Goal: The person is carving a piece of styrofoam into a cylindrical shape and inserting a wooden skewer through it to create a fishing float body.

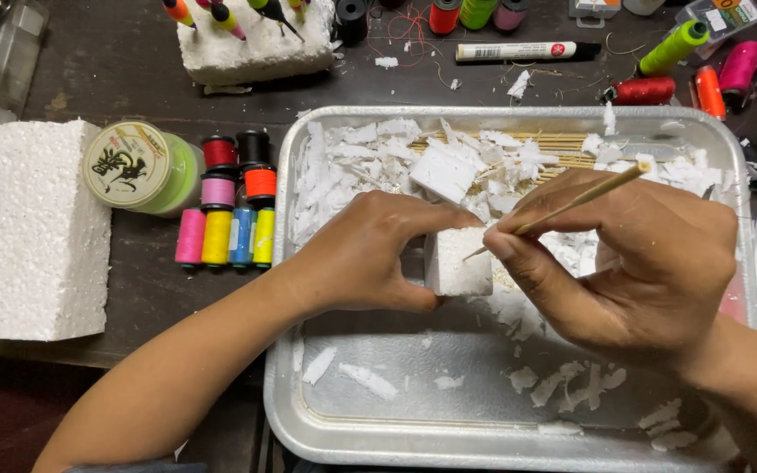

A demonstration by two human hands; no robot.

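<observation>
- Metal tray point(352, 429) of foam scraps, nearest
- Left hand point(370, 254) pinches small foam block point(459, 263)
- Right hand point(633, 263) pinches wooden skewer point(562, 208), tip touching block
- Thread spools point(229, 223) left of tray

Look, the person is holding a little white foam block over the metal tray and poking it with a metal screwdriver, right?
Not quite. The head view shows the right hand pinching a thin wooden stick, not a metal screwdriver. The rest is right: the left hand holds the little white foam block over the metal tray, and the stick's tip meets the block.
</observation>
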